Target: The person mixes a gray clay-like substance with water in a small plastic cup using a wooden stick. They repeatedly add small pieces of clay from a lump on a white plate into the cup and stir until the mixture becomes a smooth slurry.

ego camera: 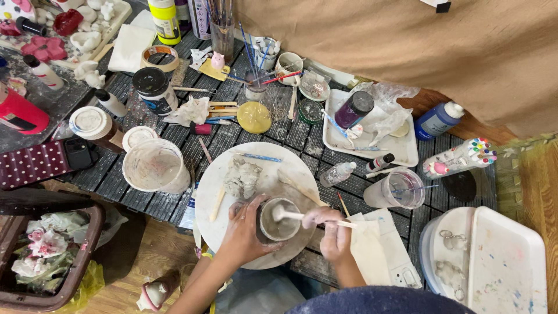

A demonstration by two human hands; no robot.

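- Table of dark slats fills most of the frame, crowded with paint bottles, brushes and jars; a tan cloth hangs across the upper right.
- Round white board sits at lower centre, with a lump of grey clay on its upper part.
- White bucket stands left of the board.
- Small clay cup stands upright on the board, mouth up. It looks wet, soft and easily dented, so it is best cradled around the wall, not pinched at the rim.
- Left hand wraps its fingers closed around the cup's left side.
- Right hand pinches a slim wooden tool; its long axis runs left to right, the rounded end pointing left into the cup.
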